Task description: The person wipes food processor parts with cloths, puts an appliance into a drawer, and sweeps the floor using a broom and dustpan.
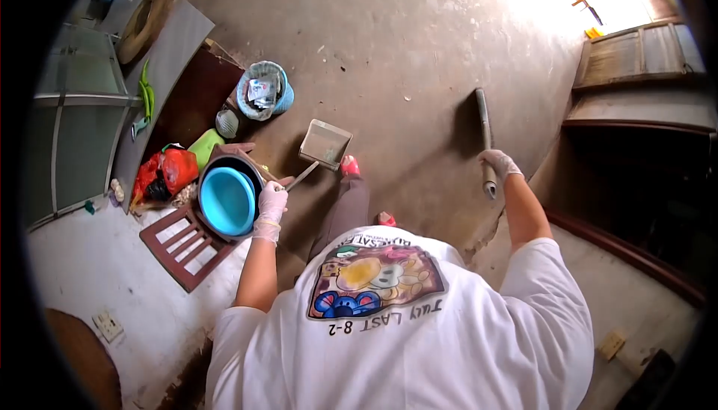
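Observation:
My left hand [271,206], in a clear thin glove, is closed around the handle of a long-handled dustpan [326,143]. Its pale pan sits low over the floor beside my red shoe [349,165]; whether it touches the floor I cannot tell. On the other side, my right hand [499,163], gloved too, grips a long grey roll [485,120], like a rolled-up sheet or mat. The roll is held well out to the right, its near end showing a coiled edge. Close to my left hand is a bright blue basin [227,200] inside a dark tub.
A blue wastebasket [283,96] holding rubbish stands ahead to the left. Red plastic bags [179,170] and a brown slatted wooden chair [187,249] lie near the left wall. A glass-fronted cabinet [82,133] is at far left; dark wooden furniture [636,122] lines the right.

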`<control>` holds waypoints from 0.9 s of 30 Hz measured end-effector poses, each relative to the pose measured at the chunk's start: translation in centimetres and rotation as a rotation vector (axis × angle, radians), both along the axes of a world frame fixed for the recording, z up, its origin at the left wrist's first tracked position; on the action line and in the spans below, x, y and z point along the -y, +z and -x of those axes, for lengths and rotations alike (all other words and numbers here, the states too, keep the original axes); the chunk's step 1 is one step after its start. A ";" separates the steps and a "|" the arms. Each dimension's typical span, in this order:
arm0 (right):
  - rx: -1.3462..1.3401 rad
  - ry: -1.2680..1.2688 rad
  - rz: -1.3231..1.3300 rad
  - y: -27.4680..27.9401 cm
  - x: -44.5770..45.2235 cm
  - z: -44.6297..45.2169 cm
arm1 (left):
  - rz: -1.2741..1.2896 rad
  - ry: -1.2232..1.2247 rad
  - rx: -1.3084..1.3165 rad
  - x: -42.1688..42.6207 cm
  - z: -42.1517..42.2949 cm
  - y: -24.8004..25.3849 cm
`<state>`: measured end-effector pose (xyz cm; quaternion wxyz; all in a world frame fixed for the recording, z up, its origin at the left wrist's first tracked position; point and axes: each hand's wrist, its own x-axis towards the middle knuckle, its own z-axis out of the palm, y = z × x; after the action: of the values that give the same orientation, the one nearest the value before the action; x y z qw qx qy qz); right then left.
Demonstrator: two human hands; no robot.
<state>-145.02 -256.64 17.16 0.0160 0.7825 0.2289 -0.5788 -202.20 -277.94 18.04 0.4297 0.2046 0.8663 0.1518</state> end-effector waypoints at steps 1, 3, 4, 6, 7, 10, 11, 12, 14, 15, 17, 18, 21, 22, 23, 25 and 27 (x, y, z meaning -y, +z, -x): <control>-0.096 0.031 -0.075 -0.1 -0.8 2.4 | 0.006 -0.060 -0.007 -1.2 1.3 -1.9; 0.071 0.348 -0.036 -3.8 -2.0 7.2 | -0.015 -0.143 -0.073 -3.7 3.2 -4.7; 0.093 0.512 -0.001 -5.6 -1.4 9.1 | -0.023 -0.242 -0.154 -5.0 4.0 -6.4; 0.173 0.688 -0.017 -2.5 0.5 13.8 | 0.003 -0.245 -0.139 -6.9 5.3 -9.9; 0.168 0.704 -0.005 -2.5 1.5 14.6 | -0.012 -0.218 -0.110 -7.7 6.0 -12.0; 0.078 0.703 0.081 2.2 2.4 17.2 | -0.032 -0.158 -0.049 -11.4 6.1 -9.3; 0.064 0.741 0.071 3.3 2.4 18.1 | -0.029 -0.205 -0.083 -12.5 6.1 -8.0; 0.048 0.782 0.057 4.1 2.3 19.1 | -0.026 -0.251 -0.119 -13.6 6.0 -6.6; -0.006 0.917 0.073 5.5 1.8 20.9 | -0.063 -0.391 -0.235 -15.2 6.1 -4.8; -0.041 1.009 0.098 6.1 1.3 21.9 | -0.044 -0.371 -0.220 -15.6 6.4 -5.2; -0.086 1.129 0.117 7.0 0.6 23.3 | -0.019 -0.347 -0.213 -16.3 6.5 -4.9; -0.084 1.192 0.085 7.3 0.4 23.4 | -0.009 -0.335 -0.210 -16.4 6.5 -4.7; -0.117 1.273 0.081 9.7 -0.9 24.0 | -0.051 -0.290 -0.179 -16.2 6.2 -3.7; -0.139 1.281 0.091 10.9 -1.6 24.3 | -0.032 -0.297 -0.198 -15.8 6.4 -4.1; -0.161 1.290 0.098 12.0 -2.3 24.3 | -0.014 -0.303 -0.217 -15.6 6.6 -4.7; -0.208 1.284 0.109 12.8 -3.6 23.6 | -0.007 -0.292 -0.245 -14.9 6.8 -5.8; -0.233 1.216 0.167 13.9 -5.2 22.7 | -0.024 -0.269 -0.263 -14.1 6.8 -6.6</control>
<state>-167.68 -251.44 31.05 0.3788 0.4400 0.5876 -0.5636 -209.03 -263.87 11.47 0.3268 0.3419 0.8779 0.0753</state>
